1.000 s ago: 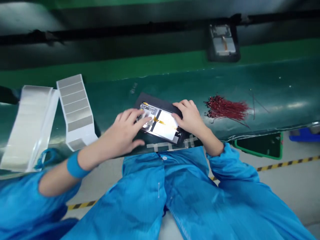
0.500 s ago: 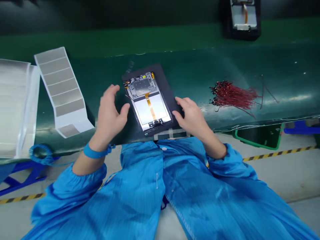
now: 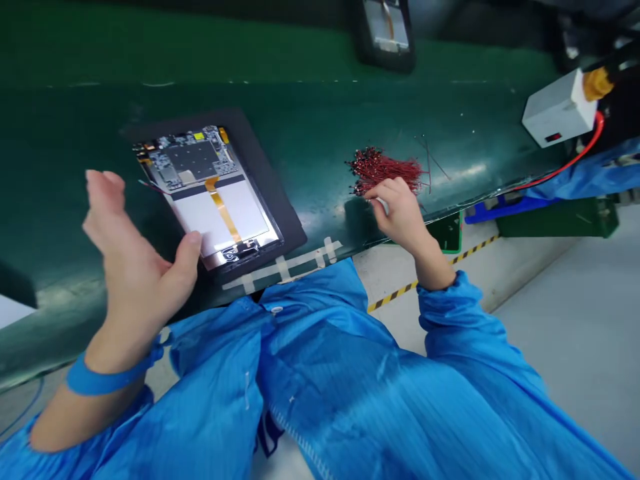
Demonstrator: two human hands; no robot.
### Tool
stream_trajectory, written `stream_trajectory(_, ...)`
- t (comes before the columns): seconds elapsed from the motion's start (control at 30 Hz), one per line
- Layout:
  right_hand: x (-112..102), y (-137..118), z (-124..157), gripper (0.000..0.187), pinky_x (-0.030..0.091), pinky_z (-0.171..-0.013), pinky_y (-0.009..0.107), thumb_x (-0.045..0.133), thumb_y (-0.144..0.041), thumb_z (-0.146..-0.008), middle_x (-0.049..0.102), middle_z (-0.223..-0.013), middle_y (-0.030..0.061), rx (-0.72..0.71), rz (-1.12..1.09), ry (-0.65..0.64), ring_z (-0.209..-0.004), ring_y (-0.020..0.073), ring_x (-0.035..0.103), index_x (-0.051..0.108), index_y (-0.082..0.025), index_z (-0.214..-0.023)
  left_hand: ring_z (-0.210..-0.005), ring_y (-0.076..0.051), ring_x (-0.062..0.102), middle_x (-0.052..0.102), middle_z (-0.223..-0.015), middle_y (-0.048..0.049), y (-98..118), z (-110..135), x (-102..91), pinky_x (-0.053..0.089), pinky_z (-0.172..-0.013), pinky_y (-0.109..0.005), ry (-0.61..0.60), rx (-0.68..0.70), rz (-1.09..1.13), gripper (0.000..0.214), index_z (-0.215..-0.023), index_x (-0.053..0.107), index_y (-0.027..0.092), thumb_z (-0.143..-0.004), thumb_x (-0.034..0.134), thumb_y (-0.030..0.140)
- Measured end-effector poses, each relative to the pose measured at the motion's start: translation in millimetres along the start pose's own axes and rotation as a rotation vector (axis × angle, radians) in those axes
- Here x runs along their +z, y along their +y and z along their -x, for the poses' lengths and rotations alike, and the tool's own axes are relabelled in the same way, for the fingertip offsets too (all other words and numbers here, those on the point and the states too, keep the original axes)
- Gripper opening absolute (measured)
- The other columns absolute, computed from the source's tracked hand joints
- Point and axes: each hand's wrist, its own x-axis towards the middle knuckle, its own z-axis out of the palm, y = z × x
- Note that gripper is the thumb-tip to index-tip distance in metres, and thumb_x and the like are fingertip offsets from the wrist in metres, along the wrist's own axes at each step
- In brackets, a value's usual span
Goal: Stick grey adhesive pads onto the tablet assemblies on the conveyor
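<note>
An opened tablet (image 3: 210, 193) with bare circuit board and an orange flex strip lies on a black mat (image 3: 270, 200) on the green bench. My left hand (image 3: 133, 263) stands on edge just left of the tablet, fingers stretched out, thumb near its lower left corner, holding nothing. My right hand (image 3: 397, 213) has reached to the bundle of thin red wires (image 3: 385, 170); its fingers are curled at the near end of the bundle, and whether a wire is pinched between them is hidden.
A second tablet on a dark mat (image 3: 385, 30) lies further back on the green conveyor belt (image 3: 200, 47). A white box with a red cable (image 3: 560, 110) stands at the right. White tape strips (image 3: 280, 267) mark the bench edge. Blue and green bins (image 3: 555, 213) sit below the bench.
My right hand left the tablet's right edge and moved right to the red wires. My left hand opened beside the tablet. The view swung right, so the label strips left the picture.
</note>
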Motion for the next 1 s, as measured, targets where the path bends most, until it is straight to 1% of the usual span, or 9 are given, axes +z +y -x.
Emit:
stream_trajectory(0.13, 19, -5, -16, 0.020, 0.051, -0.099, 0.054, 0.052, -0.021, -0.100, 0.070, -0.115, 0.0150, 0.052, 0.060, -0.020, -0.112, 0.0352, 0.059, 0.070, -0.021, -0.109, -0.164, -0.041, 0.033, 0.036, -0.176, -0.0143, 17, 2, -14.8, 0.026, -0.136, -0.064, 0.016, 0.190, -0.079, 0.110, -0.175, 0.026, 0.018, -0.079, 0.071, 0.049)
stream_trajectory(0.23, 19, -9, -21, 0.014, 0.051, -0.092, 0.053, 0.055, -0.024, -0.098, 0.070, -0.108, 0.0162, 0.035, 0.115, -0.068, -0.107, 0.0370, 0.061, 0.069, -0.021, -0.099, -0.160, -0.041, 0.039, 0.044, -0.170, -0.0176, 8, 6, -45.5, 0.027, -0.135, -0.063, 0.138, 0.182, -0.272, 0.089, -0.161, 0.051, 0.014, -0.081, 0.069, 0.047)
stream_trajectory(0.33, 14, -10, -16, 0.013, 0.050, -0.085, 0.054, 0.056, -0.029, -0.097, 0.069, -0.094, 0.0146, -0.024, 0.106, -0.003, -0.095, 0.0370, 0.061, 0.065, -0.025, -0.088, -0.157, -0.042, 0.041, 0.048, -0.163, -0.0232, -24, 21, -101.1, 0.032, -0.130, -0.063, 0.229, -0.192, -0.582, 0.076, -0.151, 0.059, 0.008, -0.084, 0.068, 0.042)
stream_trajectory(0.47, 8, -19, -13, 0.018, 0.052, -0.092, 0.055, 0.049, -0.036, -0.105, 0.070, -0.097, 0.0096, -0.029, 0.000, 0.118, -0.100, 0.0358, 0.066, 0.063, -0.033, -0.094, -0.151, -0.054, 0.045, 0.050, -0.157, -0.0366, -60, 56, -170.9, 0.036, -0.125, -0.071, 0.024, -0.870, -0.696, 0.093, -0.157, 0.045, -0.007, -0.086, 0.077, 0.046)
stream_trajectory(0.57, 4, -46, -22, 0.016, 0.054, -0.092, 0.054, 0.053, -0.033, -0.105, 0.073, -0.095, 0.0086, -0.110, -0.068, 0.208, -0.098, 0.0341, 0.070, 0.064, -0.031, -0.095, -0.132, -0.048, 0.064, 0.065, -0.139, -0.0288, -69, 74, -181.7, 0.050, -0.115, -0.066, -0.028, -0.956, -0.588, 0.102, -0.157, 0.045, -0.002, -0.082, 0.089, 0.052)
stream_trajectory(0.7, 15, -120, -41, 0.005, 0.051, -0.074, 0.046, 0.066, -0.029, -0.098, 0.074, -0.084, 0.0060, -0.402, -0.323, 0.348, -0.082, 0.0276, 0.068, 0.068, -0.031, -0.093, -0.098, -0.030, 0.072, 0.070, -0.090, -0.0019, -75, 82, -164.9, 0.059, -0.102, -0.054, 0.035, -0.863, -0.498, 0.099, -0.158, 0.044, 0.006, -0.082, 0.094, 0.045)
stream_trajectory(0.83, 50, -236, -45, 0.016, 0.051, -0.083, 0.044, 0.054, -0.022, -0.105, 0.074, -0.097, 0.0069, -0.660, -0.583, -0.020, -0.091, 0.0255, 0.066, 0.070, -0.025, -0.102, -0.085, -0.025, 0.068, 0.068, -0.084, -0.0003, -75, 90, -151.2, 0.058, -0.091, -0.048, 0.094, -0.798, -0.476, 0.077, -0.148, 0.056, 0.010, -0.085, 0.090, 0.041)
stream_trajectory(0.93, 89, -323, -42, 0.026, 0.048, -0.092, 0.046, 0.047, -0.022, -0.110, 0.074, -0.119, 0.0137, -0.832, -0.494, -0.254, -0.110, 0.0305, 0.061, 0.072, -0.018, -0.114, -0.079, -0.024, 0.067, 0.071, -0.086, -0.0016, -61, 105, -142.3, 0.055, -0.081, -0.042, 0.098, -0.716, -0.456, 0.067, -0.144, 0.059, 0.016, -0.087, 0.084, 0.039)
stream_trajectory(1.0, 115, -361, -41, 0.028, 0.046, -0.098, 0.046, 0.050, -0.023, -0.110, 0.069, -0.134, 0.0189, -0.855, -0.406, -0.309, -0.122, 0.0336, 0.057, 0.069, -0.011, -0.128, -0.074, -0.023, 0.067, 0.073, -0.086, -0.0015, -48, 123, -135.7, 0.052, -0.073, -0.037, 0.097, -0.645, -0.350, 0.063, -0.146, 0.057, 0.018, -0.090, 0.077, 0.041)
